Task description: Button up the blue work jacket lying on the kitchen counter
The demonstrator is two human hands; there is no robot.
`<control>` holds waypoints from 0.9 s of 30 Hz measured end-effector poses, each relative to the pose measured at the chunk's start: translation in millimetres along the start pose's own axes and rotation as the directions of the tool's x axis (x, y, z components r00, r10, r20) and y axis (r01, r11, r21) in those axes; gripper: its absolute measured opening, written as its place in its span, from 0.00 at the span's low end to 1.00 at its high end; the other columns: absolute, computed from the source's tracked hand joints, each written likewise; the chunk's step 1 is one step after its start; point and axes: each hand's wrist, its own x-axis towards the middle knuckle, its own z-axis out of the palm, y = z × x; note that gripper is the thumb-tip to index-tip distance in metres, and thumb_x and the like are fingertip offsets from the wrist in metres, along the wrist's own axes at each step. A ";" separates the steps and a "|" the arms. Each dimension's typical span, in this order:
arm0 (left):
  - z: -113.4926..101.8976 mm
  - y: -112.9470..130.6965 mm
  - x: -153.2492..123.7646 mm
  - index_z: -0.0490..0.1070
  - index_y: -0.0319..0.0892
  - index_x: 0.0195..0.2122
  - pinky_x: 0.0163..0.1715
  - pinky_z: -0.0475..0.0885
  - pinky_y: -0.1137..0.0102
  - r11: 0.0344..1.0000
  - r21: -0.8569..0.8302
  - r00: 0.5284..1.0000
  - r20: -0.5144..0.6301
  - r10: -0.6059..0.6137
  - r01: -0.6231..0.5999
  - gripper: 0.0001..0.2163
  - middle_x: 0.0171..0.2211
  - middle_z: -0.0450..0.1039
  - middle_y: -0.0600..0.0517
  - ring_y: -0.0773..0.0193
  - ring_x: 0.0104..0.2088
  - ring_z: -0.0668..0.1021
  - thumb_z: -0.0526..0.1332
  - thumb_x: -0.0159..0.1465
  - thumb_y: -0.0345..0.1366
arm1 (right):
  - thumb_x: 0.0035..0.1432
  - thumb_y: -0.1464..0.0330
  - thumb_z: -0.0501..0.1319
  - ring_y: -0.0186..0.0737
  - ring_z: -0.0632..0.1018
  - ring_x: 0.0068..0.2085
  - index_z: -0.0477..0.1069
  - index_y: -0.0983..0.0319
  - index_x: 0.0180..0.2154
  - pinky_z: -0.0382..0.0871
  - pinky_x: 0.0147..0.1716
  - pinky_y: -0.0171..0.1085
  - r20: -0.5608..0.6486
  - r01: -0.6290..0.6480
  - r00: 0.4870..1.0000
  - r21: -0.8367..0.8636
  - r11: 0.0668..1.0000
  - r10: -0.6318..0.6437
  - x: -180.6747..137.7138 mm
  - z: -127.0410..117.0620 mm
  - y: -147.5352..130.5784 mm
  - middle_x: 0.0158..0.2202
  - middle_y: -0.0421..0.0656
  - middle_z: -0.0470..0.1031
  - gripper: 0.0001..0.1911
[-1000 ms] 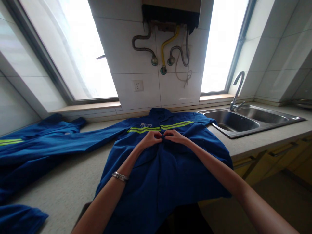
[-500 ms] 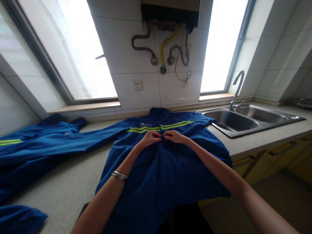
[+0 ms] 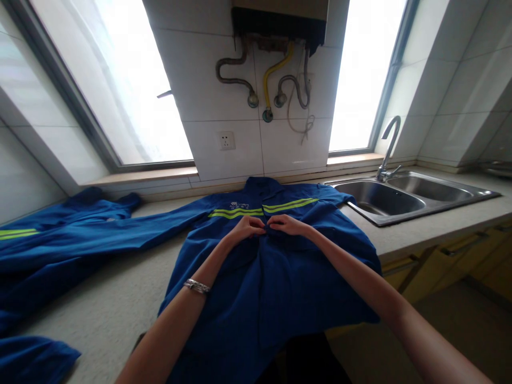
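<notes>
Blue work jacket (image 3: 264, 282) spread front-up on the tabletop (image 3: 108, 309), collar toward the tiled wall, hem hanging over the near edge. Yellow-green reflective stripes (image 3: 262, 209) across the chest, a small pale logo just above the stripe on the left half. Left sleeve stretched out flat to the left along the tabletop.

Left hand (image 3: 246, 228) and right hand (image 3: 288, 224) meeting at the jacket's centre front, just below the stripes. Fingers of both curled in, fingertips touching the closure line and pinching the cloth there; the exact thing pinched too small to tell. Silver bracelet (image 3: 197, 287) on the left wrist.

Second blue garment (image 3: 52, 240) lying to the left, also with a reflective stripe, overlapping the end of the outstretched sleeve. Another bit of blue cloth (image 3: 32, 362) at the near left corner.

Steel double sink (image 3: 404, 196) set into the tabletop on the right, its near rim close to the jacket's right shoulder, curved tap (image 3: 390, 144) behind it. White wall socket (image 3: 226, 141) above the collar, pipes (image 3: 264, 85) under a wall-hung heater higher up, bright windows on either side.
</notes>
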 end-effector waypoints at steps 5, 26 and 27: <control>-1.9 2.0 -2.1 0.76 0.35 0.33 0.18 0.60 0.75 1.000 -0.026 1.000 0.012 0.018 -0.018 0.15 0.24 0.72 0.52 0.71 0.21 0.67 0.67 0.50 0.42 | 0.61 0.62 0.56 0.38 0.73 0.39 0.73 0.65 0.43 0.66 0.41 0.35 -0.031 -0.021 0.999 0.020 1.000 0.022 0.0 -0.9 0.6 0.38 0.43 0.75 0.15; -4.9 5.3 -3.0 0.76 0.32 0.37 0.18 0.62 0.75 1.000 -0.006 1.000 -0.018 0.004 -0.004 0.18 0.25 0.74 0.50 0.72 0.19 0.68 0.68 0.50 0.41 | 0.59 0.59 0.57 0.38 0.72 0.36 0.75 0.66 0.40 0.66 0.38 0.35 -0.062 -0.082 0.994 0.103 0.991 0.089 1.7 2.3 0.7 0.36 0.43 0.75 0.18; -5.2 4.8 -2.7 0.76 0.32 0.37 0.18 0.62 0.75 1.000 -0.002 1.000 -0.025 0.001 -0.001 0.18 0.25 0.74 0.50 0.72 0.19 0.68 0.68 0.50 0.41 | 0.59 0.59 0.57 0.38 0.72 0.37 0.75 0.66 0.40 0.65 0.39 0.35 -0.065 -0.085 0.994 0.111 0.990 0.092 2.0 2.4 1.3 0.36 0.43 0.75 0.18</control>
